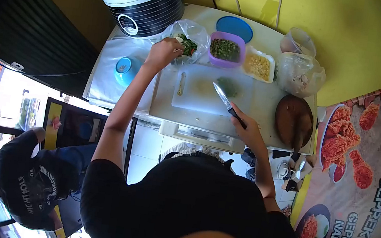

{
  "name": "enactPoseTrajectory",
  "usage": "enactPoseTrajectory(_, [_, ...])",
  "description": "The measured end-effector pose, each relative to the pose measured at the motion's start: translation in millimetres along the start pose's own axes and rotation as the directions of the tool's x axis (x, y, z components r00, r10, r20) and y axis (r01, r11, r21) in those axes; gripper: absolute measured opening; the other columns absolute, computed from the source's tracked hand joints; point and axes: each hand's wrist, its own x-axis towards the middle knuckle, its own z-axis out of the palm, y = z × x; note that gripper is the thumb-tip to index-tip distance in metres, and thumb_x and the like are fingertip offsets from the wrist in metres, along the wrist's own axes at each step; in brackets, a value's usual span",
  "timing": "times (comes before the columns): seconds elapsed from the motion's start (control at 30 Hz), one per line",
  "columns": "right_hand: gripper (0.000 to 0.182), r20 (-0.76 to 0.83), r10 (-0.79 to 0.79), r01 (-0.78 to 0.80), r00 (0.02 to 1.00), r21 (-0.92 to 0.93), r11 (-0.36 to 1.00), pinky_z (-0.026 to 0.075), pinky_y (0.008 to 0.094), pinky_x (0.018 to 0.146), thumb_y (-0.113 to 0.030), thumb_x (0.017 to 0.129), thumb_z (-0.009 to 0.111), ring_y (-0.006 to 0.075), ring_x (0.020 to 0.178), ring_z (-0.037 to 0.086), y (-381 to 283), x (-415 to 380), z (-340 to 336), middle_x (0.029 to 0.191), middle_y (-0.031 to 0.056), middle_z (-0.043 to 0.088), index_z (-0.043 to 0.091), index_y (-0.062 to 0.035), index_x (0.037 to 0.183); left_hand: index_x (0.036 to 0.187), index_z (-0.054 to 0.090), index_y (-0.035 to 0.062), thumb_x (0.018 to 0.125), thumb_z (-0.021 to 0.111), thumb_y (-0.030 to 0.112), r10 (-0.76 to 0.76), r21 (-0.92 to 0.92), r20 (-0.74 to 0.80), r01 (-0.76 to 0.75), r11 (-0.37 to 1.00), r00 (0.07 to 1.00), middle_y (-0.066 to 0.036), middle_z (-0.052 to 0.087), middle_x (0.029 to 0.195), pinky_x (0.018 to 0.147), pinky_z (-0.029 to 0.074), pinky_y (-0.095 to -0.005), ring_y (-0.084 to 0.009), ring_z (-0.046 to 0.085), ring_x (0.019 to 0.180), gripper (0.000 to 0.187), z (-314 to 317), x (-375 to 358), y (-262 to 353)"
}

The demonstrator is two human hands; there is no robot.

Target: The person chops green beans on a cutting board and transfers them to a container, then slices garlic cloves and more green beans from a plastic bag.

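My right hand (249, 132) is wrapped round the black handle of a knife (223, 96), its blade pointing up and left over the white cutting board (192, 101). My left hand (165, 51) reaches to a clear plastic bag (201, 35) of green vegetables (189, 47) with bits of white and red. Its fingers are curled together at the vegetables; what they pinch is hidden. Chopped green pieces fill a purple container (226, 49) behind the board. Beside it stands a white tray (259, 65) of pale yellow chopped pieces. A dark green patch (227, 86) shows at the board's right half.
A rice cooker (143, 3) stands at the back left, an upturned blue cup (127, 71) nearer. At right are a clear bag (300, 75) and a stone mortar (288, 119) with a pestle. A blue lid (235, 28) lies behind. Another person (40, 181) is at lower left.
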Motion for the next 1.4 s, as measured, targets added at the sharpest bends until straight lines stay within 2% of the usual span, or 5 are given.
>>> enactPoseTrajectory(0.2, [0.050,0.042,0.030,-0.030,0.999,-0.013,0.999,0.039,0.0236,0.061,-0.014,0.094,0.055,0.0094,0.063,0.036,-6.4,1.6,0.2,0.067,0.0023,0.037,0.043,-0.0222,0.142,0.092,0.073,0.0098,0.083,0.066,0.018,0.003,-0.104,0.043,0.002,0.995,0.999,-0.007,0.066,0.095,0.077,0.050,-0.0349,-0.0249,0.063,0.088,0.014,-2.5,-3.5,-0.9])
enactPoseTrajectory(0.37, [0.050,0.010,-0.013,0.014,1.000,-0.074,0.997,0.041,0.0245,0.064,-0.014,0.094,0.055,0.0113,0.064,0.038,-1.8,7.6,-2.2,0.068,0.0047,0.038,0.042,-0.0220,0.142,0.089,0.073,0.0087,0.078,0.073,0.014,0.066,-0.255,-0.259,-0.134,0.958,0.964,-0.008,0.066,0.090,0.073,0.051,-0.0365,-0.0271,0.063,0.082,0.013,-21.3,-27.0,39.1])
enactPoseTrajectory(0.67, [0.051,0.049,-0.008,0.011,0.999,-0.060,0.998,0.036,0.0223,0.059,-0.012,0.094,0.055,0.0083,0.063,0.034,-14.8,1.7,2.6,0.069,-0.0021,0.036,0.042,-0.0229,0.142,0.089,0.074,0.0124,0.077,0.074,0.018,0.110,-0.444,0.059,-0.072,0.893,0.992,-0.005,0.065,0.087,0.071,0.051,-0.0355,-0.0257,0.062,0.076,0.013,32.3,-76.0,82.1])
enactPoseTrajectory(0.9, [0.051,0.097,0.008,-0.001,0.995,-0.075,0.997,0.037,0.0225,0.060,-0.011,0.094,0.054,0.0094,0.063,0.034,-20.0,0.5,7.1,0.068,0.0020,0.035,0.042,-0.0239,0.142,0.090,0.075,0.0135,0.076,0.074,0.017,0.085,-0.434,0.072,-0.045,0.900,0.994,-0.006,0.065,0.088,0.074,0.050,-0.0357,-0.0260,0.062,0.078,0.014,32.8,-74.3,81.3])
enactPoseTrajectory(1.4, [0.060,0.060,0.014,0.026,0.998,-0.619,0.785,0.048,0.0451,0.056,-0.011,0.092,0.049,0.0371,0.056,0.059,-9.8,-4.1,42.0,0.063,0.0198,0.058,0.030,-0.0253,0.147,0.088,0.075,0.0102,0.075,0.075,0.015,-0.014,-0.508,0.135,0.082,0.857,0.991,-0.007,0.065,0.087,0.074,0.051,-0.0349,-0.0241,0.062,0.077,0.013,29.6,-75.7,88.2])
